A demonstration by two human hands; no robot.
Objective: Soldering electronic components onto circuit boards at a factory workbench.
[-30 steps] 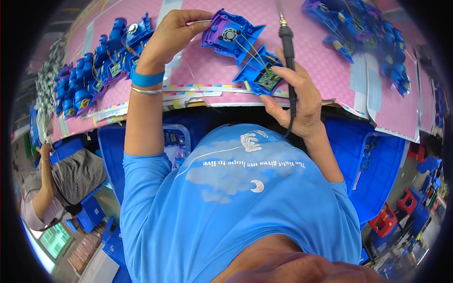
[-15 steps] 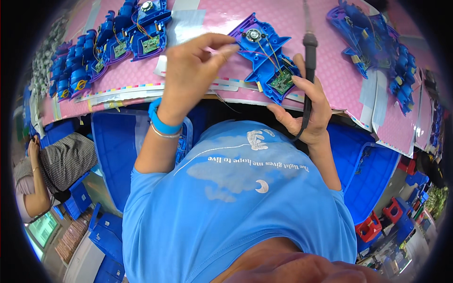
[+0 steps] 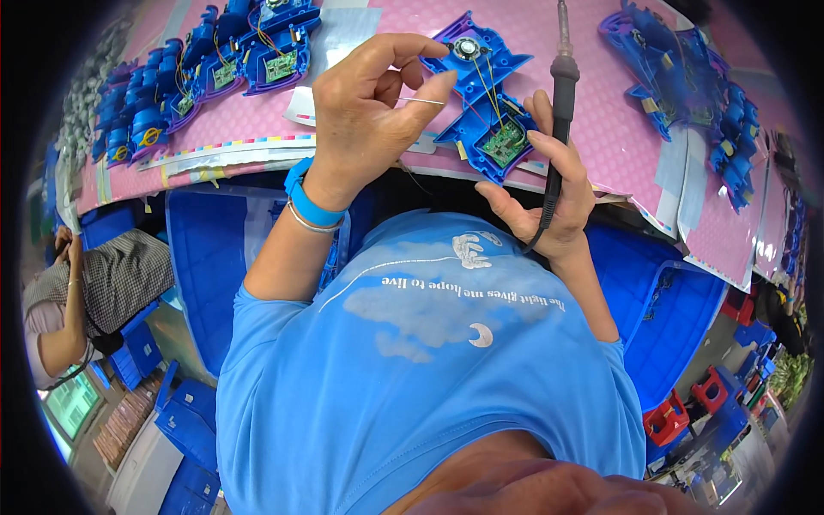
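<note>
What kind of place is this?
Probably a factory workshop: the right hand holds a soldering iron near a green circuit board, and more blue casings lie on the pink-covered table.

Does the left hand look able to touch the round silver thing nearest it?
Probably yes: the left hand is close beside the round silver part, with nothing seeming to block it, though it's holding a thin silvery wire.
</note>
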